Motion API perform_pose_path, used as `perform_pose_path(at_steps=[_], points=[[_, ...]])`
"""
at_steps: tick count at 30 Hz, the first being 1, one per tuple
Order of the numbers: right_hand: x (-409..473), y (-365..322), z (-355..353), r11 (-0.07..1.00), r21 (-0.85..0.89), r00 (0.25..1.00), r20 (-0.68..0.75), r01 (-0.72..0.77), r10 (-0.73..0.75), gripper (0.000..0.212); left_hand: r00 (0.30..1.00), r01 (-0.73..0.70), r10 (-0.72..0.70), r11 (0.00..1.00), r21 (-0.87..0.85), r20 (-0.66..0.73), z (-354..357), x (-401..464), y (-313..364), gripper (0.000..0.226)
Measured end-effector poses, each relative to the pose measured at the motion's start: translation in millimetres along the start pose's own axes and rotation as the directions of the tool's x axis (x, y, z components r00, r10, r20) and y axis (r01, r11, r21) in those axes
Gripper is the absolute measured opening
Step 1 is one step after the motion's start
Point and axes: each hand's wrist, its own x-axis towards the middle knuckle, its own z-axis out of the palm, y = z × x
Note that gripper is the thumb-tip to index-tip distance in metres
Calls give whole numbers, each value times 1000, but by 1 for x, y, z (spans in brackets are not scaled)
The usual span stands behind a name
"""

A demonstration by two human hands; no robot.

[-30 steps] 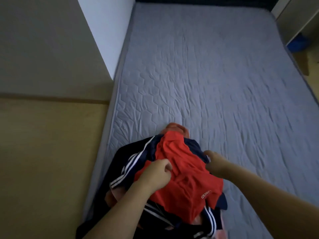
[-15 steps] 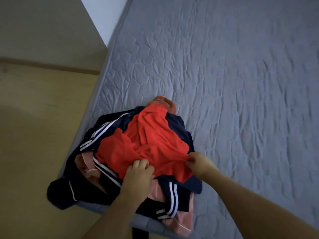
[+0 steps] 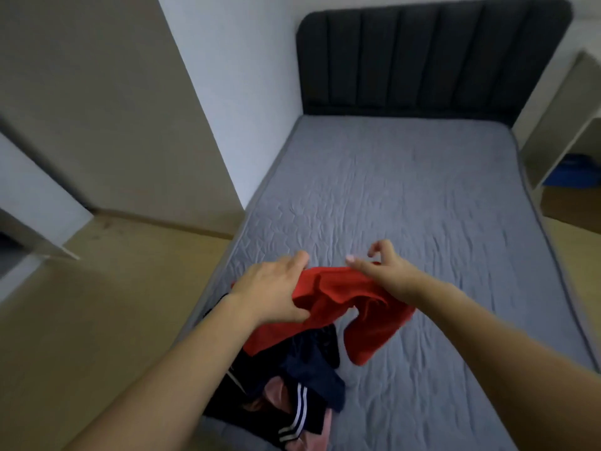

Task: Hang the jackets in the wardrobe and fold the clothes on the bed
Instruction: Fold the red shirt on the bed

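Red garment [image 3: 341,307] bunched between both hands, shape unclear, pile [image 3: 292,395] cut off

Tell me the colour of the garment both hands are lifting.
Red, plain as far as shows: the garment between left hand and right hand, head view.

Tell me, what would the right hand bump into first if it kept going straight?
Probably nothing nearby: the right hand points over the bare grey quilted mattress toward the dark padded headboard, though depth is unclear.
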Motion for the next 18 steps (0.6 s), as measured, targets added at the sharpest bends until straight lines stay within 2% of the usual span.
perform_pose_path(at_steps=[1, 2, 3, 5, 8, 11, 12, 14, 15, 16, 18], points=[[-21, -8, -19, 978, -201, 995, 96, 57, -38, 88, 1000, 12, -12, 999, 38, -7, -14, -7, 10, 61], [-40, -11, -36, 913, -390, 986, 159, 118, -59, 98, 998, 64, -64, 998, 3, -25, -28, -14, 20, 51], [-59, -11, -52, 817, -554, 982, 172, 159, -74, 105, 989, 132, -137, 987, -92, -50, -41, -21, 31, 39], [-91, -3, -83, 635, -743, 977, 138, 212, -165, 108, 957, 233, -273, 928, -291, -103, -63, -32, 59, 26], [-127, 8, -122, 519, -812, 944, 110, 265, -310, 90, 887, 301, -413, 857, -419, -206, -89, -39, 111, 21], [-154, 11, -162, 566, -764, 925, 105, 311, -365, 44, 798, 442, -557, 800, -406, -229, -112, -41, 156, 22], [-161, 12, -175, 584, -739, 922, 131, 336, -364, 40, 784, 484, -577, 799, -356, -230, -116, -41, 167, 23], [-174, 16, -197, 594, -690, 894, 182, 413, -410, 44, 749, 541, -620, 775, -325, -232, -120, -39, 184, 24], [-182, 20, -206, 572, -684, 872, 204, 453, -446, 49, 729, 553, -647, 749, -366, -223, -120, -37, 192, 23], [-191, 24, -214, 507, -705, 836, 228, 495, -499, 58, 711, 545, -672, 714, -440, -210, -120, -33, 201, 21], [-204, 39, -225, 281, -784, 757, 332, 553, -563, 75, 654, 519, -739, 595, -614, -163, -116, -27, 218, 18]])
